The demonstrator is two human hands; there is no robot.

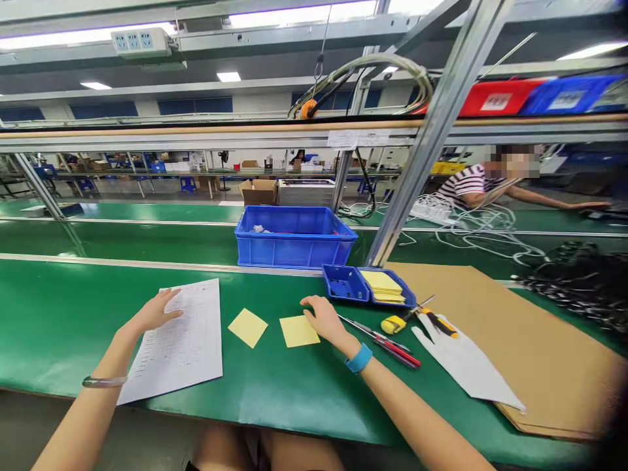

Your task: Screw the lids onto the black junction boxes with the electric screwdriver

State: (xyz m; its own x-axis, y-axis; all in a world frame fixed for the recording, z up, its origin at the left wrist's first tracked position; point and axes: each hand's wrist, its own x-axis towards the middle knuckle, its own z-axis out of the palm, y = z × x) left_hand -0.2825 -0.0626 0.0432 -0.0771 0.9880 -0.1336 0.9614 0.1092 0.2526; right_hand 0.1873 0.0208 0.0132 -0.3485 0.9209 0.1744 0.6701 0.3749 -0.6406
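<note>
My left hand (154,313) lies flat, fingers apart, on a printed white sheet (184,347) on the green bench. My right hand (324,318), with a blue wristband, rests its fingers on the right edge of a yellow square slip (297,331). A second yellow slip (248,327) lies loose between the sheet and that slip. Neither hand grips anything.
Red-handled tweezers (392,345), a yellow tape measure (393,324), cutters (434,319) and a white glove (466,363) lie right of my hand. Two small blue trays (346,284), one with yellow slips (383,284), a blue crate (294,239), brown cardboard (530,340). A co-worker (471,183) sits beyond.
</note>
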